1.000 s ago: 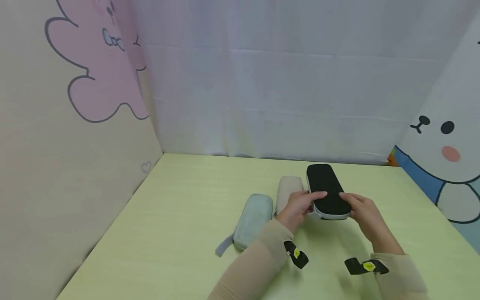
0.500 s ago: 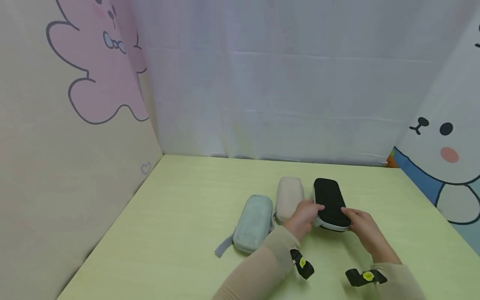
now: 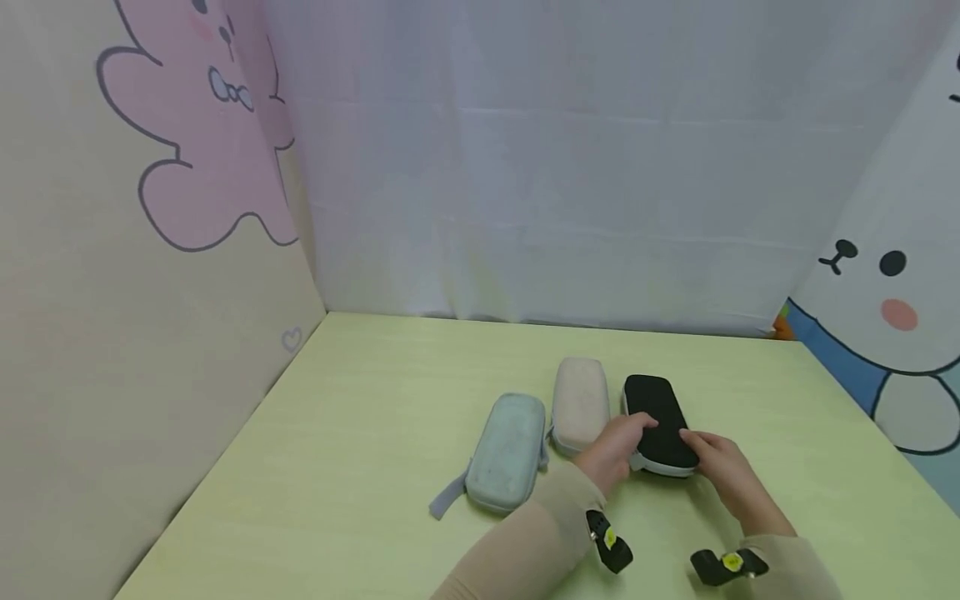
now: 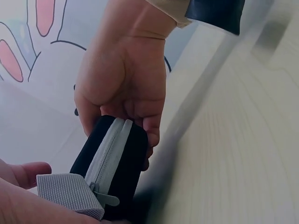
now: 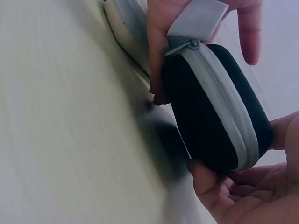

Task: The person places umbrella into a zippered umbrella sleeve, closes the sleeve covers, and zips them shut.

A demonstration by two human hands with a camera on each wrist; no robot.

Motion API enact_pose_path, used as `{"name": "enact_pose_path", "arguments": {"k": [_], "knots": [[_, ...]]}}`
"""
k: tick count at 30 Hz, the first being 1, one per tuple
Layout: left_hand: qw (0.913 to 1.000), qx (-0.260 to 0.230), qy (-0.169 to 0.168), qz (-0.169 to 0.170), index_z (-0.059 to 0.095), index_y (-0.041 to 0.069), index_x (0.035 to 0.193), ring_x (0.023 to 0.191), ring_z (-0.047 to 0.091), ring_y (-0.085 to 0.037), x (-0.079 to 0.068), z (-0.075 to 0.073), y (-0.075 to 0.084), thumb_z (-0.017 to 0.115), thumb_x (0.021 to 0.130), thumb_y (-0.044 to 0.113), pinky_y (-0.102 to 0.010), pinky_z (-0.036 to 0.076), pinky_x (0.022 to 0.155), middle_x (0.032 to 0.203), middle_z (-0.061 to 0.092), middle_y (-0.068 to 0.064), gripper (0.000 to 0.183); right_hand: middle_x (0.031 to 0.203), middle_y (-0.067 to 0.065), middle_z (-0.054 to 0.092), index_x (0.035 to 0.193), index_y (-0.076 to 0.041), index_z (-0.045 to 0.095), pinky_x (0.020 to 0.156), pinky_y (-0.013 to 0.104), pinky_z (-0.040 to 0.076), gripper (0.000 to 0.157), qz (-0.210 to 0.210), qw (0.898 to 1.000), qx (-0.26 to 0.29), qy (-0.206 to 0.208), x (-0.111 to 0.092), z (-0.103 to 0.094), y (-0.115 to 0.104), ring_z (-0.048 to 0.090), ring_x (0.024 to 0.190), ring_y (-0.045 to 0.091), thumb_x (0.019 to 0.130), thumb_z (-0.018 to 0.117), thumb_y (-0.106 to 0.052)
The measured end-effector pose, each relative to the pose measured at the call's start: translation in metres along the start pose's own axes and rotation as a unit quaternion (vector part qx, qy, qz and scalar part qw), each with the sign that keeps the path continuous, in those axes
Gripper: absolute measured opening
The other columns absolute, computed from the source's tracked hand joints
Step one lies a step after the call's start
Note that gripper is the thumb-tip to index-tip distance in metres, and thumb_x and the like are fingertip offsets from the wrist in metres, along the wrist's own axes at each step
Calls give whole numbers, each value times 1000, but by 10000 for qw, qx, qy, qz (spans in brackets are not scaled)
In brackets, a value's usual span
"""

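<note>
Both hands hold a black zippered pencil case [image 3: 663,417] close over the table, right of two other pencil cases. My left hand [image 3: 617,450] grips its left side, thumb on top. On the opposite side, my right hand [image 3: 726,473] pinches the edge between thumb and fingers. A light grey zipper [image 4: 109,156] runs round the case, and a grey fabric loop [image 4: 70,192] sticks out beside the left hand. In the right wrist view, the case's black end [image 5: 203,123] faces the camera, with the right fingers under it.
A beige pencil case [image 3: 581,400] lies just left of the black one. Left of that is a mint-green pencil case [image 3: 507,450] with a grey strap [image 3: 448,497]. The pale yellow table [image 3: 322,500] ends at a white curtain [image 3: 480,208] behind, with printed walls on both sides.
Both hands have lowered the black pencil case toward the table and nearer to me, beside the beige one. The other two cases stay where they were.
</note>
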State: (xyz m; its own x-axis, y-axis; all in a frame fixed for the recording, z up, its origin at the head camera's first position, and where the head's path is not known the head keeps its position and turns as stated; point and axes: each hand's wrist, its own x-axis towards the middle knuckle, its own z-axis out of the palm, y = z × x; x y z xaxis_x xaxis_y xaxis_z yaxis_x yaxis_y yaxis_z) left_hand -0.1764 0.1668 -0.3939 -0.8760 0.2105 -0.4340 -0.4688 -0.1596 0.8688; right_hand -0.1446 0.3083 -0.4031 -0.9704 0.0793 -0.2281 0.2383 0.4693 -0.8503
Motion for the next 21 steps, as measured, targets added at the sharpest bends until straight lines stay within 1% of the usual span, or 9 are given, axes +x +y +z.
{"name": "enact_pose_path", "arguments": {"k": [3, 8, 13, 15, 17, 19, 21], "knots": [[9999, 114, -25, -26, 41, -5, 131, 123, 33, -33, 1, -1, -3, 61, 81, 15, -57, 20, 102, 136, 38, -15, 58, 137, 39, 24, 132, 23, 23, 99, 51, 32, 69, 58, 10000, -39, -27, -1, 2, 1, 29, 126, 46, 100, 27, -38], [9993, 357, -71, -48, 29, -2, 142, 130, 25, -31, 2, 0, -3, 63, 79, 17, -56, 18, 103, 146, 27, -13, 74, 137, 40, 23, 133, 22, 22, 100, 54, 29, 71, 29, 9996, -292, 46, 0, 3, 1, 27, 126, 47, 100, 25, -41], [9983, 562, -83, -82, 22, 0, 145, 133, 20, -33, 3, 1, -6, 62, 80, 19, -56, 19, 102, 148, 21, -16, 79, 137, 40, 22, 133, 22, 20, 99, 55, 28, 71, 120, 9990, -433, 2, 1, 5, 2, 26, 125, 49, 100, 22, -41], [9979, 648, -65, -29, 20, 1, 145, 133, 21, -33, 2, 3, -8, 62, 80, 18, -55, 20, 102, 148, 20, -16, 80, 136, 40, 23, 133, 22, 21, 98, 55, 31, 71, 139, 9985, -519, 29, 1, 6, 2, 30, 123, 48, 100, 22, -41], [9970, 771, -18, 87, 18, 1, 145, 133, 21, -32, 1, 4, -10, 63, 79, 16, -52, 21, 103, 148, 20, -14, 81, 133, 39, 29, 133, 22, 24, 93, 52, 37, 69, 116, 9980, -606, 95, 0, 7, 3, 37, 116, 46, 100, 22, -39], [9942, 1048, -9, 260, 20, 1, 145, 134, 20, -31, 0, 4, -11, 63, 78, 15, -48, 21, 105, 148, 22, -14, 81, 130, 39, 33, 131, 21, 28, 88, 50, 40, 67, 15, 9965, -808, 202, 0, 7, 2, 41, 110, 43, 100, 23, -38], [9894, 1384, -124, 422, 23, 3, 145, 135, 19, -27, -3, 1, -10, 63, 79, 15, -45, 22, 105, 149, 22, -11, 78, 126, 39, 39, 128, 21, 33, 85, 49, 41, 63, -139, 9926, -1171, 304, 0, 6, 2, 45, 106, 43, 101, 24, -36]]}}
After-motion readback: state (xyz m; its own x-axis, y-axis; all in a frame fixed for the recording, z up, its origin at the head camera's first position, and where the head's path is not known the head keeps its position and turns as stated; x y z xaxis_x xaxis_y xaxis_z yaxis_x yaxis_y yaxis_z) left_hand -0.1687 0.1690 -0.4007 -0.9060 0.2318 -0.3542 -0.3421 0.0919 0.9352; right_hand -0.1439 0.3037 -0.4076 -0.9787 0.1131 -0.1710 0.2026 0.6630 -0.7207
